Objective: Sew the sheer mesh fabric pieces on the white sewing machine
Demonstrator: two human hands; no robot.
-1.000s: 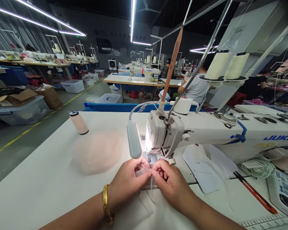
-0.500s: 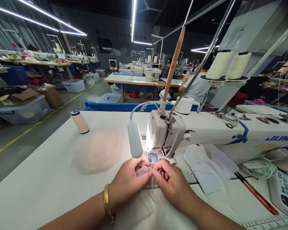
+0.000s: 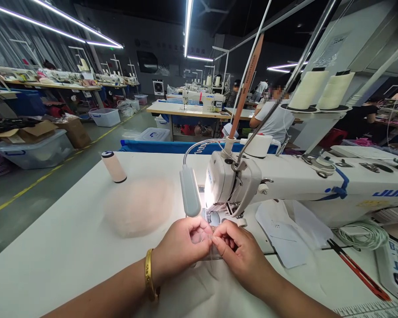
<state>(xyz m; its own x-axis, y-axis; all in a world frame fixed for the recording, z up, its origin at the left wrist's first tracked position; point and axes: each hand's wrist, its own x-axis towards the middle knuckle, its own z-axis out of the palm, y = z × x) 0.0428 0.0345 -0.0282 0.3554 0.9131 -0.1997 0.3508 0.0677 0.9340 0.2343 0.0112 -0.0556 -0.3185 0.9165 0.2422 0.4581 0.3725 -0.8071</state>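
Both hands meet just in front of the needle area of a white sewing machine [image 3: 230,176]. My left hand [image 3: 185,243], with a gold bangle at the wrist, pinches the edge of a thin, sheer pale fabric [image 3: 202,287]. Close against it, my right hand [image 3: 237,247] pinches the same fabric between thumb and forefinger. The fabric hangs down over the table's front toward me. Fingers hide most of the pinched edge. The presser foot [image 3: 210,215] shows just beyond the fingertips, under a lit grey lamp [image 3: 190,192].
Left of the machine lie a sheer peach fabric pile [image 3: 139,207] and a peach thread spool [image 3: 114,167]. To the right are white paper pieces [image 3: 281,234], orange-handled tweezers [image 3: 358,269], a coiled pale green cord [image 3: 363,234] and a ruler [image 3: 374,309]. A co-worker [image 3: 275,119] sits ahead.
The view has shifted slightly, so the scene sits a little further right. Both hands keep their pinch on the fabric, nearly in place before the presser foot.
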